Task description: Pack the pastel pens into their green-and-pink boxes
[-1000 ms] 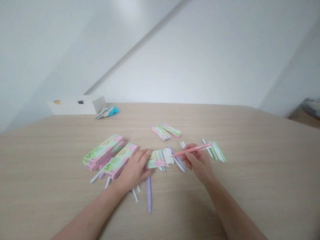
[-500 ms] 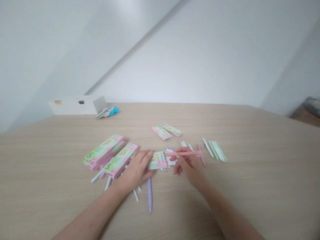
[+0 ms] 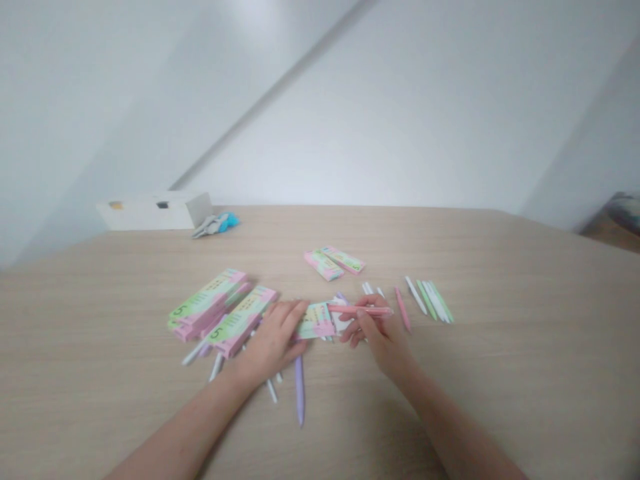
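My left hand (image 3: 274, 337) is closed around a small pastel pen box (image 3: 316, 321), holding it flat near the table's middle. The box's right end is open, with white flaps (image 3: 341, 309) sticking out. Between the thumb and fingers of my right hand (image 3: 377, 333) is a pink pen (image 3: 367, 310), its left tip at that open end. How far the tip is inside is too blurred to tell. A second pink pen (image 3: 403, 309) lies just right of my right hand. Below my left hand lies a purple pen (image 3: 299, 390).
Stacked pastel boxes (image 3: 207, 303) lie left of my left hand, with white pens (image 3: 216, 367) poking out below. Two more boxes (image 3: 324, 264) lie farther back. White and green pens (image 3: 434, 301) lie at right. Gloves (image 3: 216, 225) and a white box (image 3: 155, 211) are back left.
My right hand has moved left, bringing the pink pen to the box's open end and leveling it. The pink pen on the table has come into view. My left hand stays almost still.
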`<move>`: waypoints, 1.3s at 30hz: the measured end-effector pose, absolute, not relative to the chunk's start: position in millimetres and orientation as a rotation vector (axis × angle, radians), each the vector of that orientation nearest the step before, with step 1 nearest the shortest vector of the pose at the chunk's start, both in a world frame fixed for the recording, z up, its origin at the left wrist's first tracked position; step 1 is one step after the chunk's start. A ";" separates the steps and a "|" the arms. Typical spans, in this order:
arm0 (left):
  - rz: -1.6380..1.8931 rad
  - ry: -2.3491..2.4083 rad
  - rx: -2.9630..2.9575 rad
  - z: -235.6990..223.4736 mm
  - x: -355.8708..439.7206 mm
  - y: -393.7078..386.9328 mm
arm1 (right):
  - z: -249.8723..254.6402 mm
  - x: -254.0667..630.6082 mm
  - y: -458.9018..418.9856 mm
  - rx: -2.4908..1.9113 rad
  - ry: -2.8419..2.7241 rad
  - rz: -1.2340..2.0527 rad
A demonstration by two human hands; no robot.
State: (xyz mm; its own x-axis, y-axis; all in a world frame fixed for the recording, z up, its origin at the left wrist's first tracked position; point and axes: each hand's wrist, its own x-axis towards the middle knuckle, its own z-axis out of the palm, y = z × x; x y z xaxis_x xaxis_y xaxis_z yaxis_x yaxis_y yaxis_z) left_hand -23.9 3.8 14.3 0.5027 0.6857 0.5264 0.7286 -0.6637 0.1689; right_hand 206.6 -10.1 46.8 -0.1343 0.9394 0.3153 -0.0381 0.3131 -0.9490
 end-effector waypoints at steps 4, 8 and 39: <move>-0.889 -1.251 -2.644 14.4 -23.5 3.4 | 43.8 204.0 -7.9 -0.921 -1.451 1.008; -0.890 -1.235 -2.644 13.5 -23.3 3.8 | 42.4 204.2 -6.8 -0.948 -1.432 1.028; -0.922 -1.238 -2.658 11.9 -22.9 2.4 | 29.1 207.3 -0.7 -1.018 -1.744 0.622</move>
